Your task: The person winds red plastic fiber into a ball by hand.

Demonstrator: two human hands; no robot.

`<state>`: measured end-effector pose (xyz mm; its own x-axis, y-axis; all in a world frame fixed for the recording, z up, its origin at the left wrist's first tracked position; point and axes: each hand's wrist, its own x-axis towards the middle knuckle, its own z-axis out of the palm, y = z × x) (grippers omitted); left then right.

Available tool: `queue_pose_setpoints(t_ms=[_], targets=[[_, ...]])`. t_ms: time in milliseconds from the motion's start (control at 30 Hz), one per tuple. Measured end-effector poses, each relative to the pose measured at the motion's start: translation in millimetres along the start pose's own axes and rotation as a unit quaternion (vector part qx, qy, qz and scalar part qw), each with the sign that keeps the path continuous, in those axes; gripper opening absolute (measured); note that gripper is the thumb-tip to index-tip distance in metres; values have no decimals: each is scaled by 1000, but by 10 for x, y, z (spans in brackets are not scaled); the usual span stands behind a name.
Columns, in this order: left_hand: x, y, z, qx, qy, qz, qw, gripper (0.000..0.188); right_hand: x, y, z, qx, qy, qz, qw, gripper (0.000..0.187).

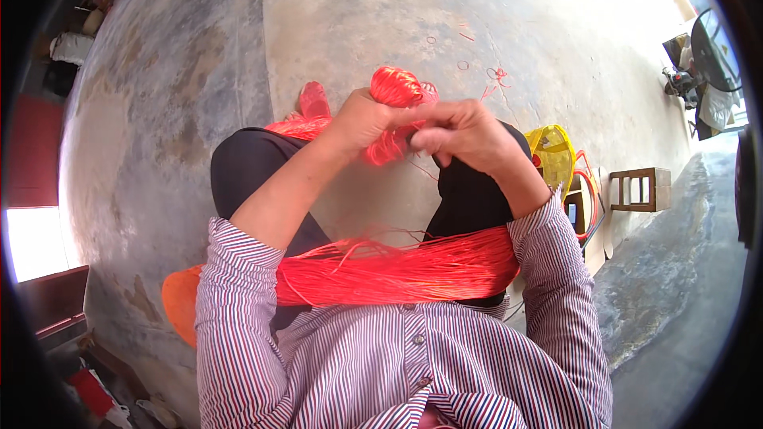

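My left hand [359,121] is closed round a bundle of shiny red cord [395,86], whose rounded looped end sticks out above the fist. More red strands hang below it. My right hand [470,137] meets the bundle from the right, its fingers bent round the narrow part beside the left hand. The fingers look closed on red cord there, partly hidden and slightly blurred. Across my lap lies a thick hank of loose red cord [397,270], some strands standing up from it. Further red cord [302,127] rests by my left knee.
Cord scraps [497,75] and thin rings lie on the concrete floor ahead. Right of my knee are a yellow mesh basket [554,155] and a wooden stool [642,189]. A fan [715,49] stands far right. An orange seat edge [181,302] shows at my left.
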<state>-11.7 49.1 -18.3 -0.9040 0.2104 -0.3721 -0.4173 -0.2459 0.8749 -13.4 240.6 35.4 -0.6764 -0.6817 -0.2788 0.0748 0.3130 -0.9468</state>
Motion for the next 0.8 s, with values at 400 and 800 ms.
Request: queue_pose_setpoints(t_ms=[400,800], targets=[[-78,-14,194,581,-29,-2,813,22,84,87,120,-546,100,-129,822,67],[49,87,-168,-17,90,129,987,8,-7,173,-68,148,48,-172,973,24]])
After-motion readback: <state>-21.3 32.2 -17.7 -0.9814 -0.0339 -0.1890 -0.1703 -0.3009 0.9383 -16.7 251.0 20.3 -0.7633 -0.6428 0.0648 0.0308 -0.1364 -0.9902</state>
